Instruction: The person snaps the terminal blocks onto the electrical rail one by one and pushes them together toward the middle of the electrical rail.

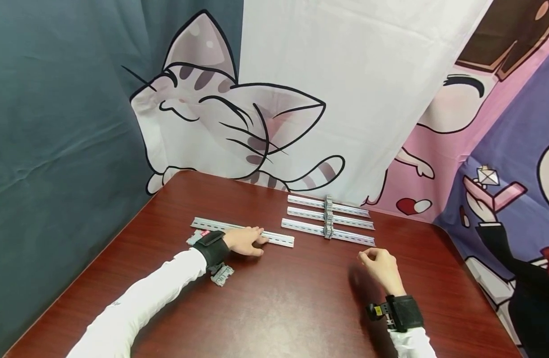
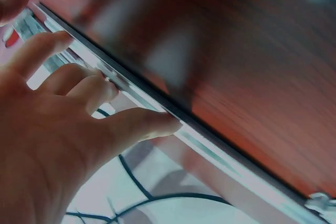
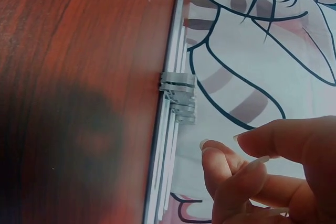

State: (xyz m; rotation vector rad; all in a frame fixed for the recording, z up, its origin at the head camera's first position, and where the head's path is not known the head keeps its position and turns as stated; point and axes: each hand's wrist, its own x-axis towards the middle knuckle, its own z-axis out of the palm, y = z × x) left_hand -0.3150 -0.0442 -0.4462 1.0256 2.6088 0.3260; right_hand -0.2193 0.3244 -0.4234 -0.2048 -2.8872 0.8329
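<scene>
My left hand (image 1: 242, 240) lies over a slotted metal DIN rail (image 1: 279, 239) on the left half of the table. In the left wrist view its thumb tip reaches the rail's edge, and the fingers (image 2: 79, 80) are loosely bent along the strip. A grey terminal block (image 1: 222, 275) lies on the near side of that wrist, and another grey piece (image 1: 193, 238) with a red mark shows beside the rail, partly behind the wristband. Above the table at right hovers my right hand (image 1: 383, 266), fingers loosely curled with nothing between them.
Three more DIN rails (image 1: 353, 237) lie parallel toward the table's back edge, each bearing grey terminal blocks (image 1: 328, 229) near its middle. Cloth printed with a cartoon cat (image 1: 198, 129) hangs behind the reddish-brown table (image 1: 274, 308).
</scene>
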